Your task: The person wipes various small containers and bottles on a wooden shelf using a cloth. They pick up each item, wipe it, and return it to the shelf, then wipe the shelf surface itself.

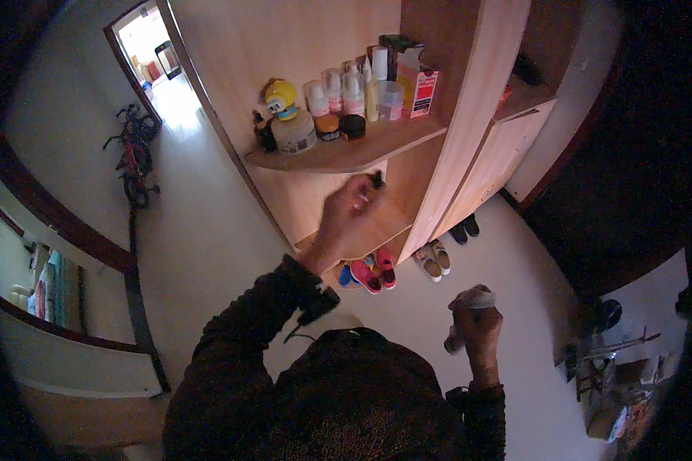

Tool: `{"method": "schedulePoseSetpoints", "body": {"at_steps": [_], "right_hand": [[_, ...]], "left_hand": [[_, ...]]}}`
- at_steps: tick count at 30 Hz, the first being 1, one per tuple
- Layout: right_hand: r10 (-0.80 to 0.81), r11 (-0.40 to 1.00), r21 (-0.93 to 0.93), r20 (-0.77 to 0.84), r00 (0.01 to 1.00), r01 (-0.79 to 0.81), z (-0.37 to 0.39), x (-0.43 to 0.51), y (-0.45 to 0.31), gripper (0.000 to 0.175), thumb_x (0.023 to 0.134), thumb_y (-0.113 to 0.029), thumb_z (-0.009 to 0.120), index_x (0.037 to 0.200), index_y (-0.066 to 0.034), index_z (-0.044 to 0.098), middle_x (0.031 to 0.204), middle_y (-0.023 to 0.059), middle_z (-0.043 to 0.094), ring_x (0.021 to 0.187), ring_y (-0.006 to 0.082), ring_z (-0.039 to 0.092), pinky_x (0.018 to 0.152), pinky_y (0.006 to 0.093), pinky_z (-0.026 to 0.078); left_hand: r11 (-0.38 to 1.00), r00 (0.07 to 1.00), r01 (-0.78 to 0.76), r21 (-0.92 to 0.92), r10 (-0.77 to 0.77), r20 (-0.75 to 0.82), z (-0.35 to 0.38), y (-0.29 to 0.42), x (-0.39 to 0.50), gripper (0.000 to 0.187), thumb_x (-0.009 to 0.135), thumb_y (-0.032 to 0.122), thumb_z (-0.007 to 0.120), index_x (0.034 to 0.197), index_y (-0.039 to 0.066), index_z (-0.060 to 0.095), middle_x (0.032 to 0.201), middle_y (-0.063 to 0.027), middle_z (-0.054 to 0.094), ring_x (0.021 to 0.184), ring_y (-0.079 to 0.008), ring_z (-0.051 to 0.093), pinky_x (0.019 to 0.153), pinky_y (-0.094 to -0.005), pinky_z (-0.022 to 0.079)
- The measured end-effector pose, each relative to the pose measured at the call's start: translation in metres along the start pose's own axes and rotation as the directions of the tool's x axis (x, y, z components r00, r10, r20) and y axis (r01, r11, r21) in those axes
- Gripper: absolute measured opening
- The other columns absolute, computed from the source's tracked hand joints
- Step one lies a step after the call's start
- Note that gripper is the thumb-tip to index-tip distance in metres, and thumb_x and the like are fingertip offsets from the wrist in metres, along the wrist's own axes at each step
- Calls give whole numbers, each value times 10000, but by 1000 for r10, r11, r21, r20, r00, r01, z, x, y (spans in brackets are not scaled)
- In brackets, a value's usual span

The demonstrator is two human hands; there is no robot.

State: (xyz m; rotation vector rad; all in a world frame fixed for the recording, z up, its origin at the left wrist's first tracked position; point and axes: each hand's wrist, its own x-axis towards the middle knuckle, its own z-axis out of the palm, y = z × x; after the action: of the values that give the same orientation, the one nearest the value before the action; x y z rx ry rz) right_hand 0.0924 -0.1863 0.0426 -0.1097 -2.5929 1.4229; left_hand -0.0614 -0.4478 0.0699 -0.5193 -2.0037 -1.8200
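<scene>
My left hand (352,201) is raised before the lower part of a wooden shelf unit, just under the rounded shelf (346,155). Its fingers are curled around a small black item (376,180), too blurred to name. My right hand (480,320), lower and to the right over the floor, grips a crumpled greyish cloth (480,297), one end of which hangs below the fist. On the shelf stand several pump and spray bottles (353,95), a yellow figure-shaped container (281,95) on a clear tub (294,132), two small jars (327,127), a clear cup (391,98) and a pink-and-yellow box (421,89).
Red shoes (366,275), beige shoes (428,264) and black shoes (458,233) sit on the floor by the cabinet (484,167). A small bicycle (135,155) leans at the left wall. Racks and assorted items (617,357) stand at the right. A doorway (167,75) opens at the upper left.
</scene>
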Motion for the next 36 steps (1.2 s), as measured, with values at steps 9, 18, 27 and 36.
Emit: {"method": "schedulePoseSetpoints", "body": {"at_steps": [9,18,27,36], "right_hand": [[24,988,-153,-30,999,-28,6,23,0,142,815,-156,589,784,-23,624,667,42,620,578,107,549,521,265,444],[97,995,0,18,995,-97,27,46,3,204,867,-183,550,826,6,613,741,48,618,651,94,541,595,259,442],[251,864,412,145,957,-289,49,87,22,254,884,-206,550,1029,-1,583,940,78,630,818,141,581,725,300,476],[-22,845,524,234,972,-107,36,174,10,306,899,-237,519,1099,-12,572,976,93,632,883,167,585,783,325,469]], "left_hand": [[771,971,-131,623,226,-77,-71,-87,77,291,741,176,696,944,16,563,861,-154,577,812,-325,567,712,-407,456],[697,979,-59,714,179,-94,-78,-98,90,398,729,126,693,1077,8,538,972,-177,571,902,-348,545,794,-423,443],[716,969,-107,689,229,-88,-79,-89,95,538,744,79,675,1229,27,448,1184,-221,471,1080,-386,456,927,-432,381],[569,973,-135,811,231,0,-61,-67,75,404,807,120,610,1183,32,492,1142,-204,490,1049,-366,472,890,-418,411]]}}
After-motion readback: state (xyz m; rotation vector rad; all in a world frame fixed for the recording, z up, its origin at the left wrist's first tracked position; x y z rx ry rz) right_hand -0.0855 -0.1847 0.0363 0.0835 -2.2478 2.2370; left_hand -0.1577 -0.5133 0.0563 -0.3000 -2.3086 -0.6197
